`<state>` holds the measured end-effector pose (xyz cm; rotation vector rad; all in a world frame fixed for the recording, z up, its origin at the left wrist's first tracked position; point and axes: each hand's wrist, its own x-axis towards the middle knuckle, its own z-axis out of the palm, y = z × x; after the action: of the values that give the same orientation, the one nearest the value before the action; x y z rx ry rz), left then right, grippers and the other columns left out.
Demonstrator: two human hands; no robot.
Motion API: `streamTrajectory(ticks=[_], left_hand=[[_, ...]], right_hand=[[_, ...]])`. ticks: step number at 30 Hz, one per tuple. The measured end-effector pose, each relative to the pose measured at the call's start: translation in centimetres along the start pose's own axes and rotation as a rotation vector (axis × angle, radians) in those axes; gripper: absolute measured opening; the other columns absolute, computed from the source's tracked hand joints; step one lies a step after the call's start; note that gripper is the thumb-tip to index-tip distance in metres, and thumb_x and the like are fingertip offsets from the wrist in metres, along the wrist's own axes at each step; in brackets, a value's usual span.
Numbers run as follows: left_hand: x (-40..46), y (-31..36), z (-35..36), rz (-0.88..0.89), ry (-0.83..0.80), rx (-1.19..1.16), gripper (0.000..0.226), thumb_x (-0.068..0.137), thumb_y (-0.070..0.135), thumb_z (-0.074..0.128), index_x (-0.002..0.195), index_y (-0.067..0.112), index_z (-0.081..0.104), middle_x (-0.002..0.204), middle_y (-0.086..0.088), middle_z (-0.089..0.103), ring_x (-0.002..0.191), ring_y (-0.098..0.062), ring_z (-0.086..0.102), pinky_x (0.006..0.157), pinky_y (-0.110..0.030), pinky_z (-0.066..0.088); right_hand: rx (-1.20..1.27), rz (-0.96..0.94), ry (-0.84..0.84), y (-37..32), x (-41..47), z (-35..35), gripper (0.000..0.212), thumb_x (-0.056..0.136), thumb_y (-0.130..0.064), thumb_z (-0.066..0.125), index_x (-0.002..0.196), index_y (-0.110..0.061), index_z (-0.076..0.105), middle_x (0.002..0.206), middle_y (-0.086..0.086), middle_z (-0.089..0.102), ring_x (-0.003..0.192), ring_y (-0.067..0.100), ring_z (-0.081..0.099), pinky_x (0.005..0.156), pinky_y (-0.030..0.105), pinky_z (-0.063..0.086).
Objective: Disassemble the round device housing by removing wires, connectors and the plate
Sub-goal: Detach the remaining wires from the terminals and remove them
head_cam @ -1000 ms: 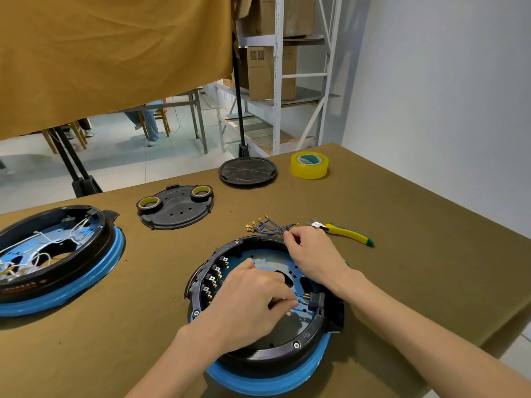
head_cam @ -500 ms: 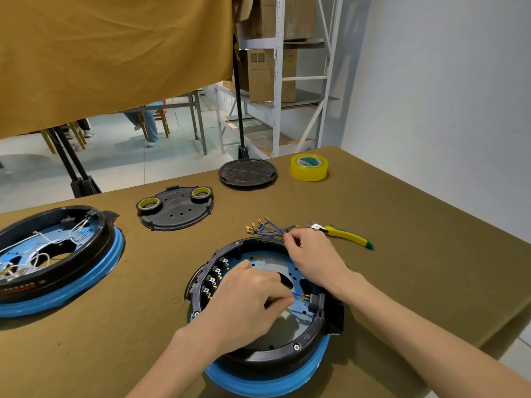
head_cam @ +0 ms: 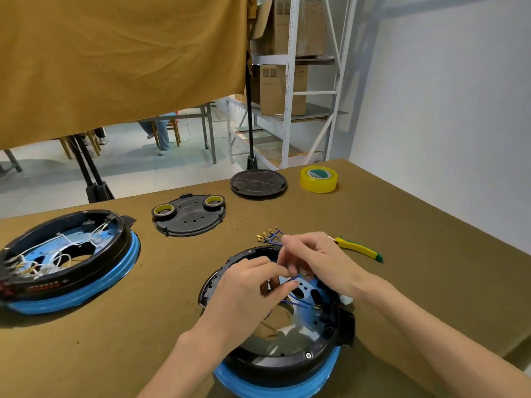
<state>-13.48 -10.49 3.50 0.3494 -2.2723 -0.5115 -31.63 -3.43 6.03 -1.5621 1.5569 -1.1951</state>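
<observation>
both hands [head_cam: 287, 280] over round housing [head_cam: 275, 366], blue wires [head_cam: 298, 302]

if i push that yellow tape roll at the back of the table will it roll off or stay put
The yellow tape roll lies flat on its side on the table, so a push would probably slide it, not roll it. It looks like a hollow ring, so likely light for its size. The cloth-like table cover may add some drag, though that is hard to judge.
</observation>
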Motion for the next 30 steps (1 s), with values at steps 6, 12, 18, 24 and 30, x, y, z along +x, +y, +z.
streamTrajectory(ticks=[6, 12, 18, 24, 30], left_hand=[[-0.7, -0.4, -0.9, -0.097, -0.021, -0.172, 0.022, 0.087, 0.037, 0.081, 0.106, 0.035, 0.072, 0.093, 0.019, 0.063, 0.076, -0.011, 0.064, 0.072, -0.013, 0.045], [-1.6, -1.4, -2.9, -0.166, -0.091, -0.066, 0.054, 0.084, 0.067, 0.067, 0.132, 0.049, 0.053, 0.121, 0.028, 0.057, 0.111, -0.005, 0.057, 0.093, -0.022, 0.041], [-1.2, -2.5, -5.6, -0.195, -0.119, -0.171, 0.038, 0.084, 0.059, 0.067, 0.121, 0.051, 0.065, 0.097, 0.016, 0.071, 0.089, -0.015, 0.056, 0.076, -0.013, 0.038], [-0.9, -2.9, -6.9, -0.117, -0.031, -0.035, 0.026, 0.083, 0.056, 0.066, 0.107, 0.046, 0.071, 0.088, 0.02, 0.064, 0.076, -0.01, 0.055, 0.069, -0.018, 0.047], [-1.1, -3.5, -6.3, -0.015, 0.025, 0.059, 0.025, 0.088, 0.042, 0.065, 0.095, 0.024, 0.082, 0.09, 0.017, 0.065, 0.077, -0.007, 0.065, 0.066, -0.028, 0.057]], right_hand=[[0.163, -0.013, -0.126, -0.6, -1.1, -1.2, 0.011, 0.096, -0.013, 0.069, 0.1, -0.007, 0.077, 0.078, 0.018, 0.072, 0.058, 0.022, 0.064, 0.06, 0.031, 0.054], [0.404, 0.012, 0.101, -0.1, -0.8, -1.8, 0.012, 0.084, -0.007, 0.075, 0.096, -0.004, 0.076, 0.079, 0.022, 0.07, 0.06, 0.023, 0.067, 0.061, 0.028, 0.057], [0.599, 0.027, 0.142, 0.2, -0.9, -2.1, 0.011, 0.081, -0.002, 0.073, 0.091, -0.002, 0.075, 0.078, 0.022, 0.069, 0.057, 0.021, 0.066, 0.058, 0.026, 0.056], [0.569, 0.057, 0.115, 0.3, -0.6, -2.5, 0.011, 0.083, -0.001, 0.073, 0.093, -0.004, 0.076, 0.077, 0.021, 0.068, 0.058, 0.022, 0.064, 0.058, 0.028, 0.057], [0.192, 0.208, -0.12, 0.1, 0.0, -2.2, 0.017, 0.101, -0.017, 0.063, 0.111, -0.006, 0.072, 0.1, 0.019, 0.074, 0.089, 0.024, 0.071, 0.081, 0.035, 0.059]])
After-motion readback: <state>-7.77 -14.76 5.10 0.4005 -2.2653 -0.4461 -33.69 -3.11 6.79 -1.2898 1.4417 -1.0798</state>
